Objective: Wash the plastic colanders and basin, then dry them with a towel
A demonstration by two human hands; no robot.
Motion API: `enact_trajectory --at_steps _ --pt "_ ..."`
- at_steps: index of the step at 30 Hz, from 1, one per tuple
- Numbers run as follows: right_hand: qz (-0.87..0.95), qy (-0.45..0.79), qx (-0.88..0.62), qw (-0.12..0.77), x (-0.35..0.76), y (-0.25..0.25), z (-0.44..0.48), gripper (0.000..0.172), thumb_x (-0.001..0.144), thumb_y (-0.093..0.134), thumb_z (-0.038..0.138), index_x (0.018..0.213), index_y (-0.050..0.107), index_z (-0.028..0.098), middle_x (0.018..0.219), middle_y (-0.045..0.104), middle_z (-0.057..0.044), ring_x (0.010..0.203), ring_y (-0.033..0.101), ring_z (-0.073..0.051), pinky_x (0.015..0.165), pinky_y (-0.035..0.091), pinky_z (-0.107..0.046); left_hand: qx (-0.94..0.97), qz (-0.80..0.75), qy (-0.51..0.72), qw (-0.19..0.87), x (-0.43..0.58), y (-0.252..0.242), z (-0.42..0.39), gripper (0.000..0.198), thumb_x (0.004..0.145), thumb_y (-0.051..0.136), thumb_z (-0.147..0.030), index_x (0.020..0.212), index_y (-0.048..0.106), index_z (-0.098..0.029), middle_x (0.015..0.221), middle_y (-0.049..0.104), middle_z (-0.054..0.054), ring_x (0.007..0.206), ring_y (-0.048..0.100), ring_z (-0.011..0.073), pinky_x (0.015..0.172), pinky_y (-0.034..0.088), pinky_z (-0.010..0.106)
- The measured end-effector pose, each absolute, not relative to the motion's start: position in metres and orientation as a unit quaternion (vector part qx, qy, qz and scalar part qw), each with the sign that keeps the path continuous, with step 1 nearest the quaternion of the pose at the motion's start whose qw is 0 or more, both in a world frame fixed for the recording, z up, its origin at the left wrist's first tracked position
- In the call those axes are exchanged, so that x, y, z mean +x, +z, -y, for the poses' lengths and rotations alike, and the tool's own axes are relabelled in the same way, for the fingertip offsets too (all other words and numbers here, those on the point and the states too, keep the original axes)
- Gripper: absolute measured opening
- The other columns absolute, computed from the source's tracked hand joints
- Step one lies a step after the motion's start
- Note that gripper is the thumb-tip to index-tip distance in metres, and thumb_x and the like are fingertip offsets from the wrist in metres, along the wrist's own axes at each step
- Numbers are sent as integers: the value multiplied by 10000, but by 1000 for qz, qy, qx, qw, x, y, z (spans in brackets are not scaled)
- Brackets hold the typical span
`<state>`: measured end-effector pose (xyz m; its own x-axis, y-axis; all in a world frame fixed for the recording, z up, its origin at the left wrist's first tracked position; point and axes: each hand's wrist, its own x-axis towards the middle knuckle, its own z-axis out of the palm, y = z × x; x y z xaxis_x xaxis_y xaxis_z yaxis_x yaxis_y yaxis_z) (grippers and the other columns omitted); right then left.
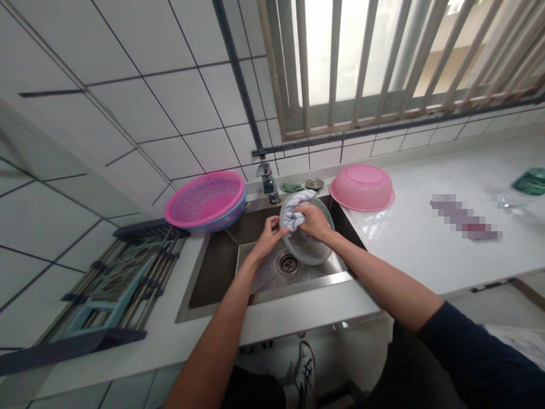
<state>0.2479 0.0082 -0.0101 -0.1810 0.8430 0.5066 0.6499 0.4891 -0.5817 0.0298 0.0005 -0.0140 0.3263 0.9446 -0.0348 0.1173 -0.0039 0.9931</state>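
A clear round bowl (313,253) is held tilted over the steel sink (213,272), its open side towards me. My left hand (272,236) grips the bowl's left rim, thumb and fingers closed on it. Bunched in my right hand (315,221) is a white cloth with dark stripes (298,204), pressed against the bowl near its upper left edge. The fingers of that hand are wrapped round the cloth, and part of the cloth hangs over the rim. Below the bowl shows the drain (288,263).
Behind the sink stands a faucet (268,183), with a green cloth (292,187) and a metal drain strainer (314,184) beside it. A pink basket (208,199) sits left, an upturned pink basin (361,187) right. A rack (123,284) lies on the left counter.
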Motion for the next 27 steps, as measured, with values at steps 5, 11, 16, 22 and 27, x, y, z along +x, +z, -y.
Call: enact_trajectory --at_steps 5,11,16,22,27 --pt "835 151 -378 371 237 -12 -6 203 776 687 130 927 782 227 999 746 -67 970 670 -265 927 499 -346 478 -409 442 639 32 -14 -1 888 833 861 -566 1560 420 -307 1401 694 90 1144 725 240 977 602 386" --pt "776 213 -420 420 216 -18 7 218 775 691 167 951 793 243 990 759 -41 891 690 -237 860 518 -328 429 -380 403 713 40 -14 4 570 949 751 -539 1335 691 -124 1173 802 147 1067 772 270 960 627 373" --pt "557 296 -561 536 224 -17 -8 217 816 710 379 955 777 226 980 797 -56 910 718 -260 859 553 -352 414 -386 363 740 40 -12 6 513 994 680 -568 1281 729 -145 1069 813 143 909 792 279 815 670 397" --pt "504 316 -542 594 240 -18 -19 343 847 691 439 1086 764 204 1142 803 -88 1011 730 -251 936 562 -364 417 -363 360 751 36 -8 8 519 988 683 -598 1251 725 -153 1094 800 141 875 792 257 752 673 373" --pt "676 326 -465 470 226 -18 -5 213 764 800 337 931 772 208 957 796 -26 880 711 -233 874 553 -338 412 -378 390 732 36 -7 7 523 1007 656 -574 1305 724 -151 1072 820 137 895 801 274 810 677 403"
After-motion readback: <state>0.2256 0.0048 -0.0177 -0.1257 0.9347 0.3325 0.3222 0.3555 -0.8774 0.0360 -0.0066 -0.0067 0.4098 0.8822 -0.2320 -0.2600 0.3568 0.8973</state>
